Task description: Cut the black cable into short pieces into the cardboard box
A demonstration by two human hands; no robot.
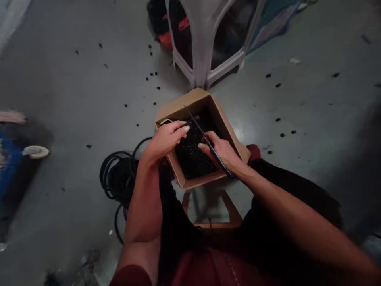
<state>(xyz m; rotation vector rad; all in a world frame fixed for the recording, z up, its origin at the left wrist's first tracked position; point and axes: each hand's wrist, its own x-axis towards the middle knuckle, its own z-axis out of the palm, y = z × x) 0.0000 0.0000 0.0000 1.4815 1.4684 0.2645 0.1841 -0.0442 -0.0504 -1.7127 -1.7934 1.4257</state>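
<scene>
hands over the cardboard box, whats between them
In the head view, black crumbly material inside the cardboard box lies between the left hand and the right hand, which holds a thin dark rod.

White plastic stool (pixel 204 43) ahead, red-black bag (pixel 166 33) behind it; black specks (pixel 151 74) on grey floor (pixel 59 87); blue cloth (pixel 8 167) far left.

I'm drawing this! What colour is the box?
The box is light brown, shown best in the head view.

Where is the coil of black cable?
The coil of black cable lies on the floor, left of the cardboard box, beside the left forearm, in the head view.
</scene>
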